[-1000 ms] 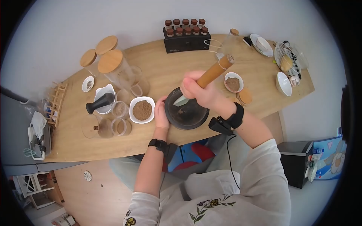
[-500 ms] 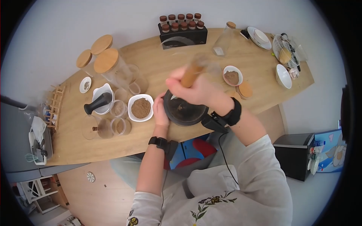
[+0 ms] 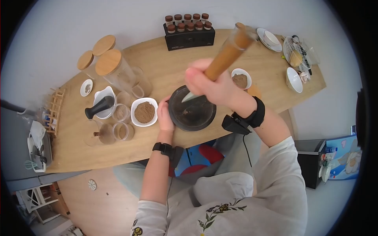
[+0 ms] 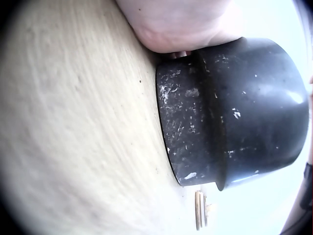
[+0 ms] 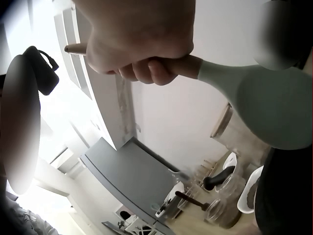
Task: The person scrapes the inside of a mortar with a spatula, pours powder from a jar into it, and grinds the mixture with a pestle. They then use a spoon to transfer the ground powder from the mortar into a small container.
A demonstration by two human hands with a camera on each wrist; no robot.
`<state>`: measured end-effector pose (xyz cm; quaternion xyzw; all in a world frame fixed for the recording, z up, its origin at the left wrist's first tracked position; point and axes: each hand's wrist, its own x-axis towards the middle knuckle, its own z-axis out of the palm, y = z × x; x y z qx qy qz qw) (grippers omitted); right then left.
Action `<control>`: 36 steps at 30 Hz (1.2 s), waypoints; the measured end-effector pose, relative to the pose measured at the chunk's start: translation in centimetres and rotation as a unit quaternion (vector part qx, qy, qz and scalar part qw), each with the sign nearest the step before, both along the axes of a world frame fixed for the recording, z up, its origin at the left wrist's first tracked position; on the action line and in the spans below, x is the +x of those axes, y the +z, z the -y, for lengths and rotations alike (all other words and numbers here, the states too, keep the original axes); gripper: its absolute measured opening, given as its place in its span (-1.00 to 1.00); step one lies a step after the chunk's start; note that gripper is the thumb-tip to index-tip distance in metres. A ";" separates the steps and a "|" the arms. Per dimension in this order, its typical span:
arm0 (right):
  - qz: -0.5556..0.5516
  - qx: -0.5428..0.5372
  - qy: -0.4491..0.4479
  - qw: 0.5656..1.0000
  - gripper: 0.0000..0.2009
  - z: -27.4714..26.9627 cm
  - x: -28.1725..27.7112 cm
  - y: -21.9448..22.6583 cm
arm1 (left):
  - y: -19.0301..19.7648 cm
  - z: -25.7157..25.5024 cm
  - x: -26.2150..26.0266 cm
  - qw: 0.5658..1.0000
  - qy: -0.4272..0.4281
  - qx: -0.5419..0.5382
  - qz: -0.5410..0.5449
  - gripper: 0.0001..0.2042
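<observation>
My right hand point(image 3: 214, 84) grips the wooden handle point(image 3: 226, 55) of a spoon with a pale green head point(image 5: 279, 107). The handle leans up to the right, and the head dips over the rim of a black mortar point(image 3: 193, 122). Dark residue shows on the mortar's inner floor. My left hand point(image 3: 164, 116) holds the mortar's left side, fingers round its outer wall; the left wrist view shows the palm point(image 4: 181, 24) against that wall, with most fingers hidden. Close by on the left sits a square white bowl of brown powder point(image 3: 144, 112).
Left of it are small glass jars point(image 3: 123, 131), a black pestle point(image 3: 100, 106) across a white bowl, and tall jars with wooden lids point(image 3: 109, 62). A smaller bowl of powder point(image 3: 240, 80) stands to the right. A black spice rack point(image 3: 190, 38) stands at the back.
My right hand swept left with the spoon blurred and more upright, then came back right, the handle leaning right again. My left hand has stayed at the mortar. The head view shifted slightly.
</observation>
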<state>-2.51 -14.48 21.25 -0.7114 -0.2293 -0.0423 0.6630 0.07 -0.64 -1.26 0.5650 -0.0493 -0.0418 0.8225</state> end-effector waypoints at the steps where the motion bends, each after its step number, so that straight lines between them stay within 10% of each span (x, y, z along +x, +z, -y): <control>1: -0.016 0.001 -0.007 1.000 -0.67 0.2 0.2 -0.8 | -0.1 0.2 0.0 1.000 0.000 -0.010 -0.004 -0.68; 15: -0.094 0.150 -0.065 0.982 -0.70 1.1 2.5 0.6 | 0.5 -0.1 -0.2 1.000 -0.002 0.009 0.016 -0.68; 36: -0.051 0.018 -0.065 0.996 -0.70 -1.7 0.5 -1.8 | 1.0 -0.1 -0.2 1.000 -0.008 0.012 -0.010 -0.67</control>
